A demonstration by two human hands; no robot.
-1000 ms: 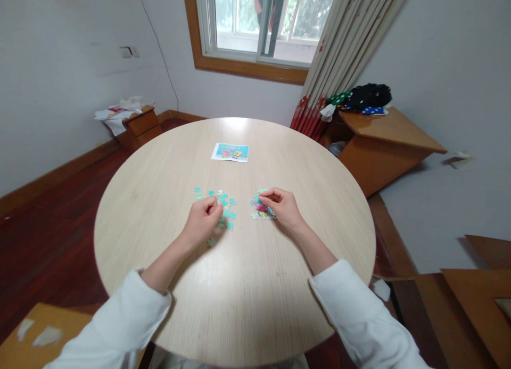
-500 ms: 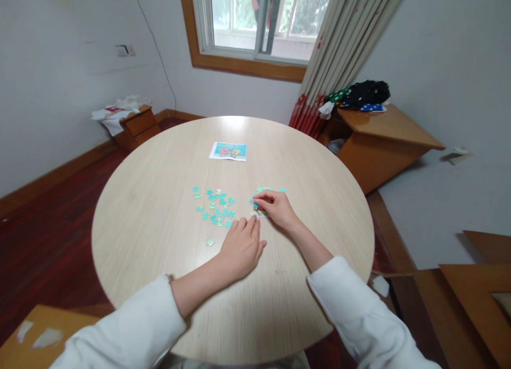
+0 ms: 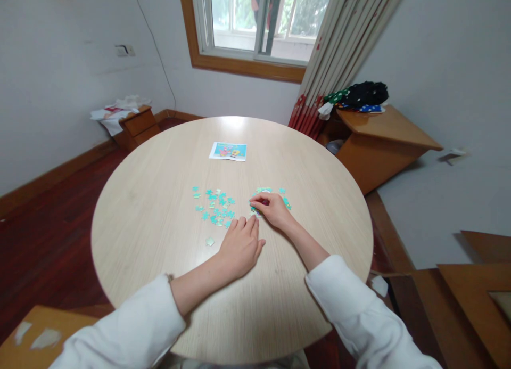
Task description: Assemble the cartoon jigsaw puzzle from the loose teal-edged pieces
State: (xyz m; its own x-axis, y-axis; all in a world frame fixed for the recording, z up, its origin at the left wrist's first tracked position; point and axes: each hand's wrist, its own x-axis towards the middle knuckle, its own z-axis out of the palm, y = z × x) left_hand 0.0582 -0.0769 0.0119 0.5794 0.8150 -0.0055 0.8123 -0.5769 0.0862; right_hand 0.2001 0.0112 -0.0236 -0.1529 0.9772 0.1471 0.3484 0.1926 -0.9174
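Pale wood-grain round counter [image 3: 159, 284], seen from the head camera; person seated at its 6 o'clock edge, both forearms in white sleeves [image 3: 351, 305].

Left hand [image 3: 239, 247]: palm down, flat on the counter a little toward 6 o'clock from centre. Grip open, fingers straight and together, pointing to 12 o'clock. Nothing in it. The fingertips lie just short of the loose pieces.

Right hand [image 3: 274, 209]: knuckles up, at 1 o'clock from the left hand, the two hands near each other but not touching. Grip closed, fingertips [image 3: 255, 201] bunched with the thumb and pressed down on the assembled patch [image 3: 254, 211]. Whether a single piece sits between the tips is too small to tell. Most of the patch is hidden under this hand; only a teal and pink corner shows at its 9 o'clock side.

Loose pieces [image 3: 215, 205]: teal scatter lying flat near counter centre, at 9 o'clock from the right hand and 11 o'clock from the left. One stray piece [image 3: 209, 242] lies apart, at 9 o'clock from the left hand. A few more pieces [image 3: 284, 197] lie at 2 o'clock from the right hand.

Reference picture [image 3: 228, 150]: small printed card, flat, toward the counter's 12 o'clock, well apart from both hands.

Room: window [image 3: 255, 17] at 12 o'clock, curtain [image 3: 339, 44] and low cabinet [image 3: 383, 140] at 2 o'clock.
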